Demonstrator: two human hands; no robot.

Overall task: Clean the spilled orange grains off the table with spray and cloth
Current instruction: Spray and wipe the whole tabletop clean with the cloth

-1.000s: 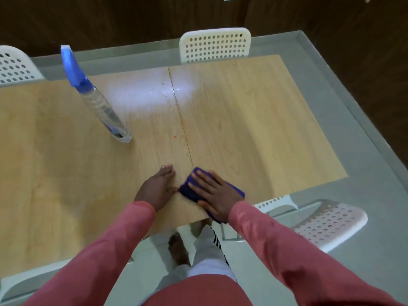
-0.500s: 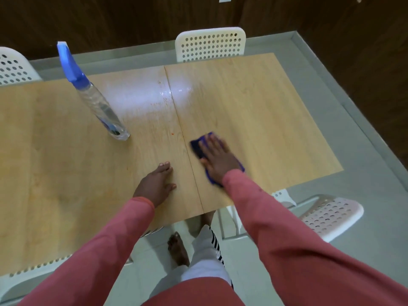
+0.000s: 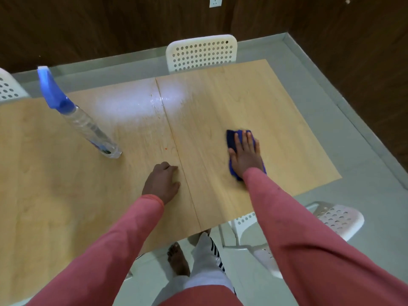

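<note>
Your right hand (image 3: 245,156) lies flat, fingers straight and together, pressing a dark blue folded cloth (image 3: 231,140) onto the right half of the pale wood-grain worktop (image 3: 276,120); nothing is pinched, the grip is simply a spread palm on fabric. Your left hand (image 3: 162,182) rests on the worktop just left of the centre seam (image 3: 174,142), its fingers bent under at the knuckles and holding nothing.

Just left of that seam, beyond your left hand, sit a few tiny orange grains (image 3: 166,148), well apart from the cloth. Farther left stands a clear plastic spray bottle with a blue trigger head (image 3: 88,127). A bright wet-looking glare (image 3: 141,102) spreads across the far middle of the surface.

White perforated plastic chairs stand around: one at the far edge (image 3: 201,53), one near right (image 3: 337,217), and one cut off at the far left (image 3: 8,87). Grey floor (image 3: 364,151) meets a dark wood wall (image 3: 110,23) carrying a white socket (image 3: 215,1).

Your right palm hides most of the cloth.
</note>
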